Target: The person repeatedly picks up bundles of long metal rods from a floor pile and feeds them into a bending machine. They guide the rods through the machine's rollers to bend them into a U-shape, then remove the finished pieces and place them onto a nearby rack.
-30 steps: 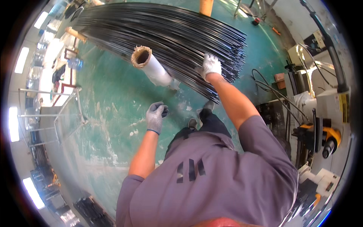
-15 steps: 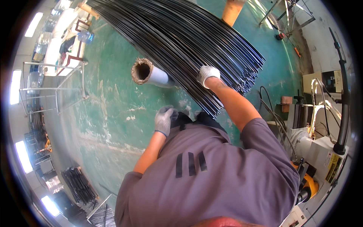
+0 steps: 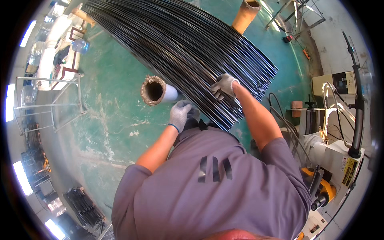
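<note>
A wide bundle of long black metal rods [image 3: 172,52] slants across the floor, with its ragged ends closest to me on the right. My right hand [image 3: 226,85], in a pale grey work glove, is closed on some rods near those ends, its fingertips down among them. My left hand [image 3: 180,115], gloved alike, hovers by my knee at the bundle's near side. Its fingers are curled together, and nothing shows in them. Under the bundle's left edge lies a white-wrapped cardboard tube [image 3: 156,91], its frayed open end beside my left hand.
Beyond the bundle, a brown cardboard tube [image 3: 246,16] juts out. On the right are a machine [image 3: 334,156] and looping cables [image 3: 282,116]. A metal frame [image 3: 50,106] stands left, near a blue water bottle [image 3: 81,46]. The green floor [image 3: 116,104] has worn patches.
My right hand has turned over, its fingers now reaching down among the rods. My left hand has risen slightly toward the bundle's near edge. The view has shifted a little.
</note>
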